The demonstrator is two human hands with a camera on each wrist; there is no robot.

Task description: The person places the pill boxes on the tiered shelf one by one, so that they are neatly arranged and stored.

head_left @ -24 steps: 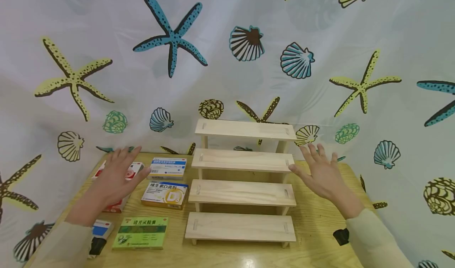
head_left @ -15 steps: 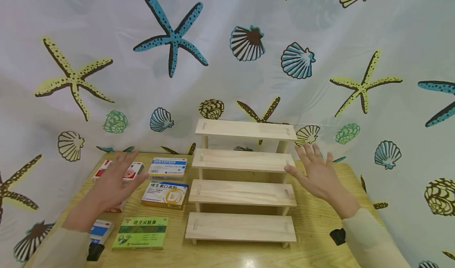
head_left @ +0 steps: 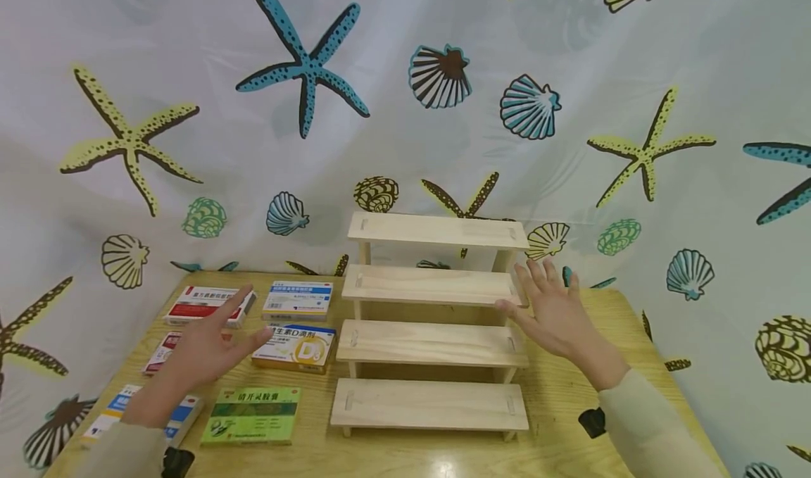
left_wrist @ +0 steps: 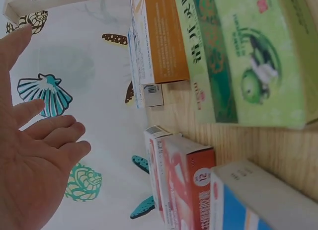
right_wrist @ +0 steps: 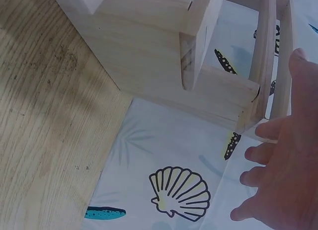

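My left hand (head_left: pixel 205 351) is over the medicine boxes on the left, its index finger and thumb spread apart with nothing between them. Below it, partly covered, lies a red-and-white box (head_left: pixel 160 355). Beyond the fingertips is another red-and-white box (head_left: pixel 190 309); the thumb tip overlaps the corner of a vitamin D box (head_left: pixel 304 348). In the left wrist view the palm (left_wrist: pixel 37 165) shows, its other fingers loosely bent. My right hand (head_left: pixel 554 312), fingers spread and holding nothing, is at the right end of a four-step wooden rack (head_left: pixel 431 341), its thumb overlapping the second shelf from the top.
A green box (head_left: pixel 253 414) lies at the table's front left, beside a blue, white and yellow box (head_left: pixel 184 422). A blue-and-white box (head_left: pixel 298 298) lies behind the vitamin D box. A cloth (head_left: pixel 405 140) printed with starfish and shells hangs behind the wooden table (head_left: pixel 570 422).
My left hand has come down and nearer, its fingers bending except the index, uncovering boxes at the left. The right hand has moved slightly left toward the rack. Boxes and rack have stayed put.
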